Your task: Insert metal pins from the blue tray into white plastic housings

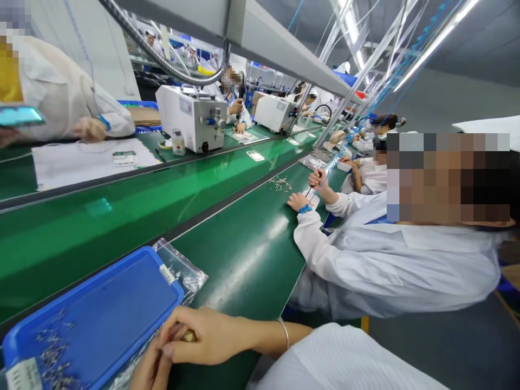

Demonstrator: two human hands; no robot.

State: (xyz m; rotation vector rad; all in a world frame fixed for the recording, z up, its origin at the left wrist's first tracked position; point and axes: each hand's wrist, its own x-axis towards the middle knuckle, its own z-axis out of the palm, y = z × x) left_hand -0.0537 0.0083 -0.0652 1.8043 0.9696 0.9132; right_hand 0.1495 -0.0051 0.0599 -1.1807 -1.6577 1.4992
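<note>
My right hand, with a thin bracelet at the wrist, reaches in from the lower right, its fingers curled together. A small gold-coloured piece shows between its thumb and fingers. Against its fingertips lies my left hand, cut off by the bottom edge, with bent fingers; what it holds, if anything, is hidden. Both hands are beside the right edge of a blue tray, which has many small metal parts at its near end. Clear plastic bags lie beside and partly under the tray.
The green bench runs away to the right, past a green channel. A person in white works there with a tool, near scattered small parts. Across the channel are white machines, a jar and other people.
</note>
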